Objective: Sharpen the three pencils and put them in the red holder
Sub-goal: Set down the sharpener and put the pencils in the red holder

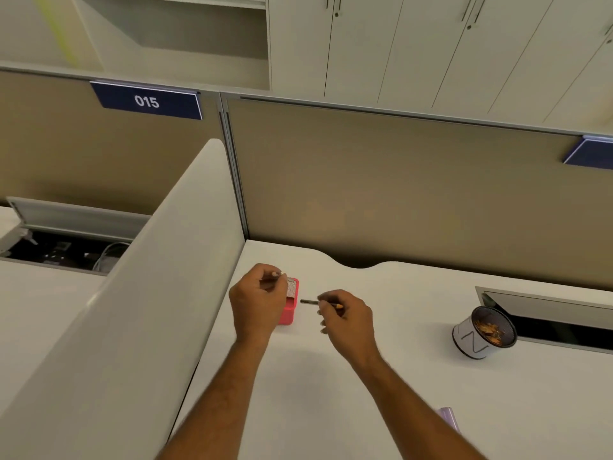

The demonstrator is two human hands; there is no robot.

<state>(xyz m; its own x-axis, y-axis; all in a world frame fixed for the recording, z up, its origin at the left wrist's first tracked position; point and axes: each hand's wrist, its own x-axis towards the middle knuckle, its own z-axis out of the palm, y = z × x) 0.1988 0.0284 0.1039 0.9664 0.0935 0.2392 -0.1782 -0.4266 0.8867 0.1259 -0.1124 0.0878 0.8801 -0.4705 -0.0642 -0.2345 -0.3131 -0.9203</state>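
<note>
White tabletop (381, 376) carried the red holder (289, 312). Left hand (257, 302) pinched one pencil (277, 274) above it; right hand (346, 315) pinched another pencil (310, 302) beside it. Depositing seemingly underway; next, lowering each into the opening.

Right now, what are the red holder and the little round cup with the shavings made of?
The red holder looks like plastic: smooth, evenly pinkish-red walls with a soft sheen. Its top seems to be pale mesh, though that part is blurred. The round cup has a smooth white outer wall, perhaps plastic or coated metal, and a dark inside that looks like fine mesh.
</note>
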